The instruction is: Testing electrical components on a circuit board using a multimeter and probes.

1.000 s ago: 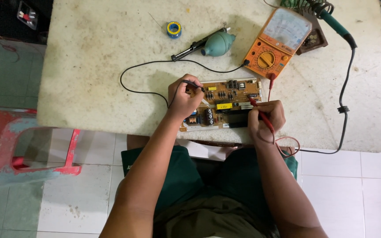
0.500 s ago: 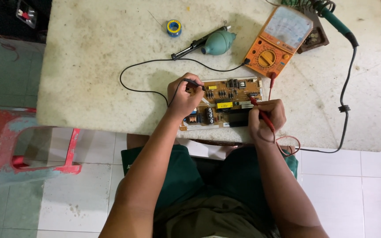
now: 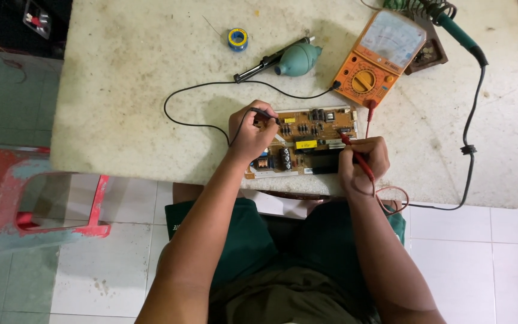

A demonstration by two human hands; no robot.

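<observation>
The table (image 3: pixel 121 90) top looks like rough, stained, matt stone. The multimeter (image 3: pixel 379 57) has a glossy orange plastic case. The desoldering bulb (image 3: pixel 298 60) looks like matt teal rubber.

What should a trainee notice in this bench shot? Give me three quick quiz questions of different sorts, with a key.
1. True or false: the left hand holds the red probe.
2. Which thing lies between the solder spool and the orange multimeter? A) teal desoldering bulb B) pliers C) tape roll
3. Fill in: both probe tips rest on the ______.

Key:
1. False. The left hand holds the black probe; the right hand holds the red probe.
2. A, the teal desoldering bulb.
3. Circuit board, at the near edge of the table.
</observation>
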